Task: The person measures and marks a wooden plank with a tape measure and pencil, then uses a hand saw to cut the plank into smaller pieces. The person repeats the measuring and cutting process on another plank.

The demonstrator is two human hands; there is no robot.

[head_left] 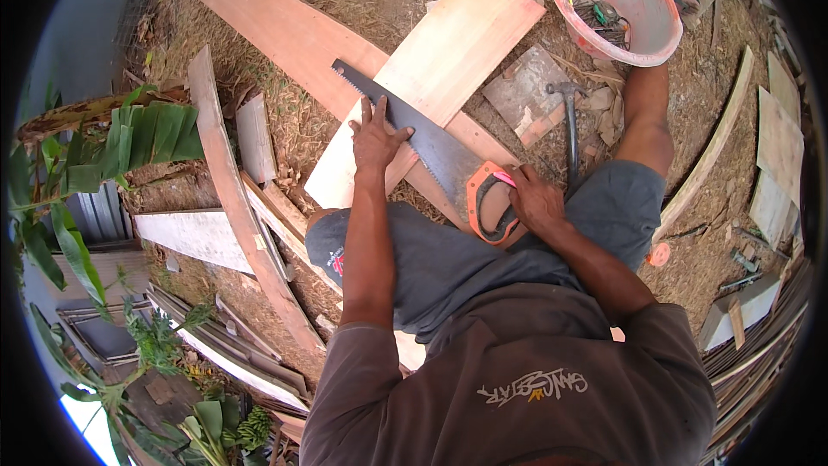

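A hand saw [423, 135] with a dark blade and an orange and black handle lies flat, slanting across a pale wooden board [461, 43]. My left hand [378, 136] rests with fingers spread on the blade's toothed edge and the board beneath. Close beside the saw handle is my right hand [536, 198], its fingers closed around a slim pink stick [504, 178] like a pencil, mostly hidden. The pale board crosses over a long reddish plank [285, 22] on the ground.
A reddish bucket [617, 0] with tools inside stands at the far right. Nearby, a hammer [569, 134] lies by a weathered wood piece [530, 91]. Planks [233, 181] and banana leaves [142, 142] are on the left. A long curved strip [711, 151] lies right.
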